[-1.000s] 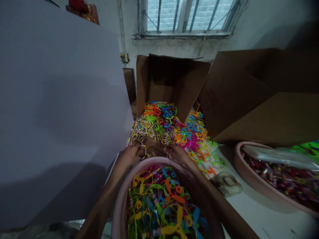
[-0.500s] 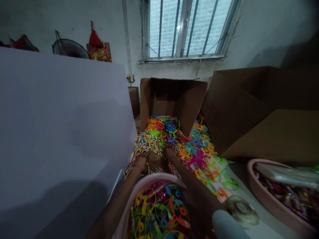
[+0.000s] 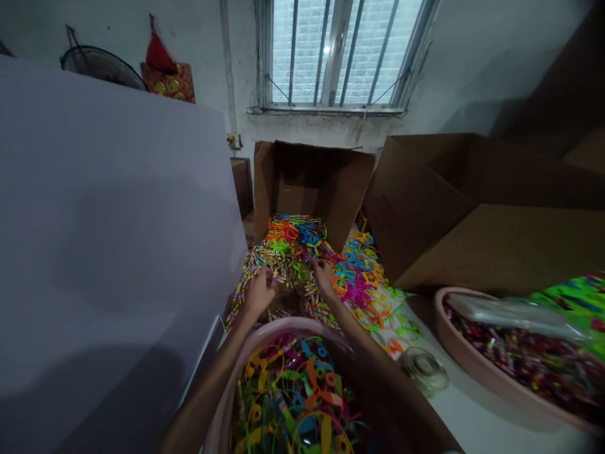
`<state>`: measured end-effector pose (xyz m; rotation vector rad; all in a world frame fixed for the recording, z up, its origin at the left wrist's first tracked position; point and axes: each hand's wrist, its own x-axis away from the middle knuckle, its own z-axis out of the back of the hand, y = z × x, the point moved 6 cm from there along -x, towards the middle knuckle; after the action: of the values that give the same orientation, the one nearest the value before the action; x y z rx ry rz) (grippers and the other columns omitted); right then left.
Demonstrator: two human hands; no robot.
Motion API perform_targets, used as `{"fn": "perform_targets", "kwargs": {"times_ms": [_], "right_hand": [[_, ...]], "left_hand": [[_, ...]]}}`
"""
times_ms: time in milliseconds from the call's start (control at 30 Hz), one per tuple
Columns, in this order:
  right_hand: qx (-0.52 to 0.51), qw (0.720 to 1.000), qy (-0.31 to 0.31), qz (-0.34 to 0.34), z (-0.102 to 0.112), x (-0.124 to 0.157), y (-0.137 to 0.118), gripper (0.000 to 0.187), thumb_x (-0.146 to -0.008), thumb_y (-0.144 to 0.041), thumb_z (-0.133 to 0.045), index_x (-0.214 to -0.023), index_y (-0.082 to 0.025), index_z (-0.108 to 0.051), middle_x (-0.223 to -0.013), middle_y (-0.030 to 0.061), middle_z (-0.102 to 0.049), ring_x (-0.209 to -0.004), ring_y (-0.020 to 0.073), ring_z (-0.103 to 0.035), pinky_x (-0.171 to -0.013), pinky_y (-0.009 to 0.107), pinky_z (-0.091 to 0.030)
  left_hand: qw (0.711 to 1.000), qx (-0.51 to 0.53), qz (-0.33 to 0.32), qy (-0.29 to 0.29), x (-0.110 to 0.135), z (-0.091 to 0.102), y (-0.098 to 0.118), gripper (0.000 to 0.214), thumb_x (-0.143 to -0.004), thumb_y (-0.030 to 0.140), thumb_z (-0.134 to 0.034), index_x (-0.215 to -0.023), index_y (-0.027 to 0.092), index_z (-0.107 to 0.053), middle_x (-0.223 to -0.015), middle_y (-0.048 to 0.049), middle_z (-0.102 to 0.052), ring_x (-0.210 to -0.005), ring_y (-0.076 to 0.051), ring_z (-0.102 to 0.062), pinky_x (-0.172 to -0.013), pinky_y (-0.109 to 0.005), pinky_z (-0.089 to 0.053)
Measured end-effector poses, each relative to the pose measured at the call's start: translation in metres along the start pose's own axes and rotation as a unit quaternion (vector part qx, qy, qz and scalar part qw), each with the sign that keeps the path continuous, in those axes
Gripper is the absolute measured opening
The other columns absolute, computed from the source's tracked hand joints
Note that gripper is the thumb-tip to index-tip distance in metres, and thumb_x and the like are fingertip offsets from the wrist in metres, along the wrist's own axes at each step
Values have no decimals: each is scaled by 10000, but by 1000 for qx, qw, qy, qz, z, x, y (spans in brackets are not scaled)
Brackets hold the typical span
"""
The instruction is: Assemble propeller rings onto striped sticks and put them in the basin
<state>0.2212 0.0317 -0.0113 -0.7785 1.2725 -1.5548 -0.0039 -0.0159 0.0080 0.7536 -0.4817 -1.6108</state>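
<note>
My left hand (image 3: 259,291) is over a heap of small striped pieces (image 3: 258,261), its fingers curled in a pinch; what they hold, if anything, is too small to name. Opposite it, my right hand (image 3: 323,276) is at the edge of the colourful plastic propellers and rings (image 3: 362,280), with fingertips pressed together near a green piece. Whether something is between them I cannot make out. Below my forearms stands a pink basin (image 3: 295,325) holding mixed propellers (image 3: 326,394) and striped pieces.
Behind the heaps, a cardboard box (image 3: 347,208) lies open toward me, with thin coloured sticks (image 3: 297,228) at its mouth. A white panel (image 3: 118,221) walls the left side. On the right are a bigger carton (image 3: 529,246), a roll of clear tape (image 3: 424,371) and another pink basin (image 3: 454,353).
Both hands have lifted and moved away from the near basin toward the heaps, my left hand most. The view has turned a little to the right.
</note>
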Motion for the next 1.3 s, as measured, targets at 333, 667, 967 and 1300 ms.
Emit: {"fn": "perform_targets", "kwargs": {"times_ms": [333,667,967,1300], "right_hand": [[-249,956,-151,-33,10,141,-66,444,-744,-499,-802,-1049,-257,-589,-834,2,-719,-650,181,-678,-564,279,-537],[-188,944,-272,-6,41,212,-100,288,-708,-372,-865,-716,-199,-636,-619,-63,-550,-552,98,-490,-533,225,-377],[-90,925,-362,77,53,228,-118,219,-848,-393,-759,-784,-198,-682,-674,-18,-699,-598,128,-595,-586,248,-404],[-54,907,-405,98,55,241,-124,221,-899,-384,-713,-773,-202,-706,-738,5,-737,-652,134,-642,-626,255,-471]], "left_hand": [[966,241,-84,46,71,49,45,286,-990,420,-519,-1101,205,-672,-1092,-70,-715,-944,-207,-689,-730,-268,-536],[945,284,-147,-73,132,90,87,207,-968,372,-593,-1007,195,-692,-991,-49,-705,-958,-193,-659,-827,-290,-519],[939,237,-172,-181,146,98,92,225,-978,371,-561,-971,182,-684,-929,-39,-674,-810,-148,-623,-637,-222,-485],[923,207,-222,-237,152,98,104,220,-993,326,-546,-929,186,-704,-726,22,-632,-578,-101,-519,-692,-253,-476]]}}
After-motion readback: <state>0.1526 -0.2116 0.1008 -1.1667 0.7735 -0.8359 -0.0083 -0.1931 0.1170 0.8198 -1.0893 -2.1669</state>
